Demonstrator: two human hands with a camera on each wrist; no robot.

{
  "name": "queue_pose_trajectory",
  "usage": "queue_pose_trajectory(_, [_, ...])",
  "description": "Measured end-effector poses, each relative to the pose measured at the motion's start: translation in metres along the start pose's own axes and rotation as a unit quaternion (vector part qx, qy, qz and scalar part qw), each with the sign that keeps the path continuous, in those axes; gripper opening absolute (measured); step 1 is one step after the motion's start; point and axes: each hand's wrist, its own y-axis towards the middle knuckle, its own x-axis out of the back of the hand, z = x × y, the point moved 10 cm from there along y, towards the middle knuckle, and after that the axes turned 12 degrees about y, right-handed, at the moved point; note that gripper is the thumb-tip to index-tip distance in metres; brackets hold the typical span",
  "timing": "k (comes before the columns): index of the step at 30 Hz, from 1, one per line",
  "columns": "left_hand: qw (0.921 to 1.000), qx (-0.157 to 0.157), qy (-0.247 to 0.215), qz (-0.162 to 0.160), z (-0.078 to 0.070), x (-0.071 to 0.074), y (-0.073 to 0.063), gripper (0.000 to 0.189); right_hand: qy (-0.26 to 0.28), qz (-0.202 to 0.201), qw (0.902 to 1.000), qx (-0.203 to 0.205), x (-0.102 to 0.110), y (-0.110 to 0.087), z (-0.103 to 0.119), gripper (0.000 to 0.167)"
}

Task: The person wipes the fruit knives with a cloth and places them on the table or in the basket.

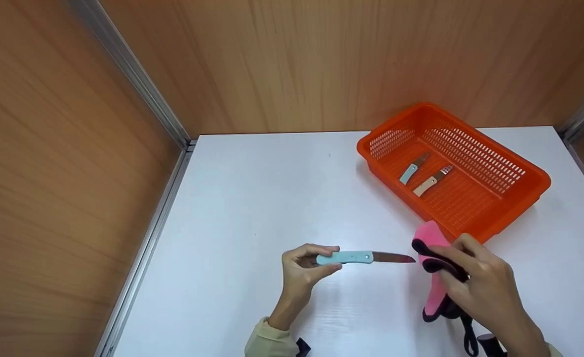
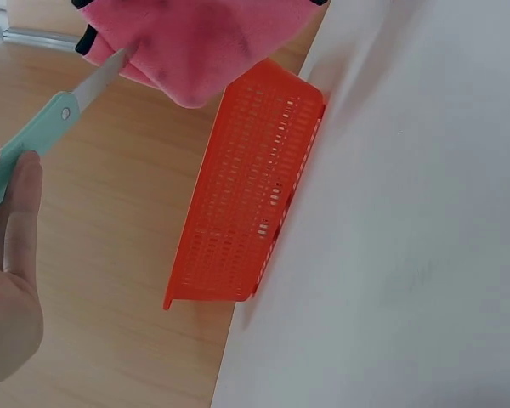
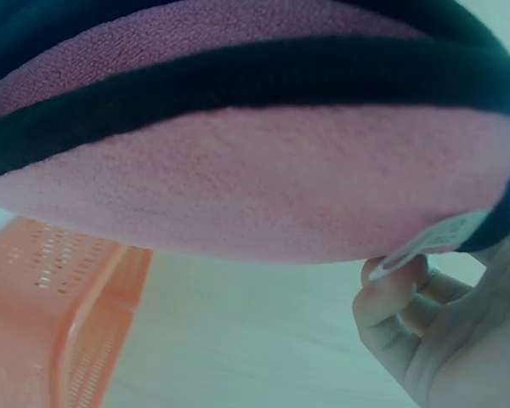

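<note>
My left hand (image 1: 298,277) pinches the light-blue handle of a folding knife (image 1: 352,257) between thumb and fingers. Its blade is out, points right and lies about level above the white table. My right hand (image 1: 488,282) grips a bunched pink cloth (image 1: 430,235) with black edging. In the left wrist view the tip of the knife (image 2: 47,127) overlaps the cloth (image 2: 204,42); I cannot tell whether they touch. A white tag (image 3: 438,240) shows at the cloth's edge in the right wrist view. The cloth hides part of the right fingers.
An orange basket (image 1: 396,191) stands at the back right of the white table (image 1: 252,198). Inside lie a small blue-handled folding knife (image 1: 410,172) and a beige-handled folding fork (image 1: 427,186). Wooden panels (image 1: 292,64) rise behind and at both sides. A black cord loop (image 1: 470,339) hangs below the cloth.
</note>
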Motion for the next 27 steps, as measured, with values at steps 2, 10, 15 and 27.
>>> queue_pose_trajectory(2, [1.0000, 0.000, -0.004, 0.003, 0.001, -0.002, 0.000, 0.022, 0.005, -0.002, 1.0000, 0.007, 0.000, 0.001, 0.003, 0.043])
queue_pose_trajectory(10, [0.9992, 0.041, -0.002, 0.007, 0.009, -0.011, -0.002, 0.025, 0.016, -0.005, 0.9989, 0.044, -0.002, 0.004, 0.014, 0.042])
queue_pose_trajectory(15, [0.9993, 0.036, -0.004, 0.012, 0.009, -0.018, -0.001, 0.024, 0.020, 0.004, 0.9984, 0.053, -0.008, 0.006, 0.021, 0.040])
queue_pose_trajectory(27, [0.9991, -0.012, -0.036, 0.018, -0.002, -0.027, -0.002, 0.021, 0.025, 0.090, 0.9945, 0.046, -0.040, 0.007, 0.032, 0.030])
